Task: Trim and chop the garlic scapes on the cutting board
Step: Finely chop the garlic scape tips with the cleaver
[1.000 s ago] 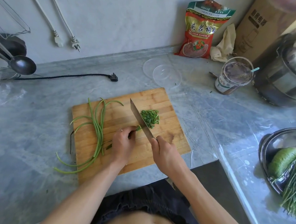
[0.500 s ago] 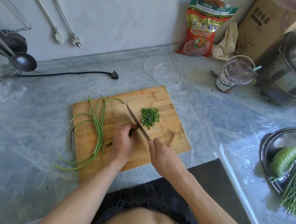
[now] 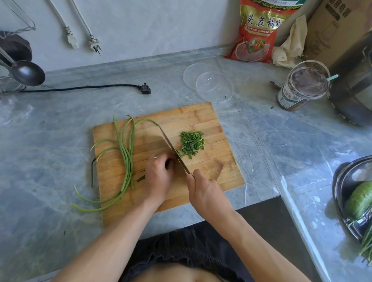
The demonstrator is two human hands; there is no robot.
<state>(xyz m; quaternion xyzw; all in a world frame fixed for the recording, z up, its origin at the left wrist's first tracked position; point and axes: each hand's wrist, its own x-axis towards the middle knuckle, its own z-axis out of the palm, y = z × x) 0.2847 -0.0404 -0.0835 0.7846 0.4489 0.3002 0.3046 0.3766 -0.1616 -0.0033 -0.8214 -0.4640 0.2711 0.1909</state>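
A wooden cutting board (image 3: 204,118) lies on the grey counter. Long whole garlic scapes (image 3: 128,156) curve along its left side, their tails hanging over the board's front edge. A pile of chopped green pieces (image 3: 191,143) sits right of the knife blade (image 3: 171,145). My right hand (image 3: 205,191) grips the knife handle, with the blade edge down on the board. My left hand (image 3: 159,173) lies curled against the blade's left face and holds down a short bunch of scapes, which is mostly hidden under the fingers.
Two clear plastic lids (image 3: 209,83) lie behind the board. A jar (image 3: 302,86), a red bag (image 3: 260,27) and a large pot (image 3: 370,78) stand at the back right. A steel bowl (image 3: 340,184) with greens is on the right. A black plug (image 3: 145,89) lies at the back left.
The knife has kept chopping and has shifted slightly left with my left hand. The pile of cut pieces to the right of the blade has grown a little.
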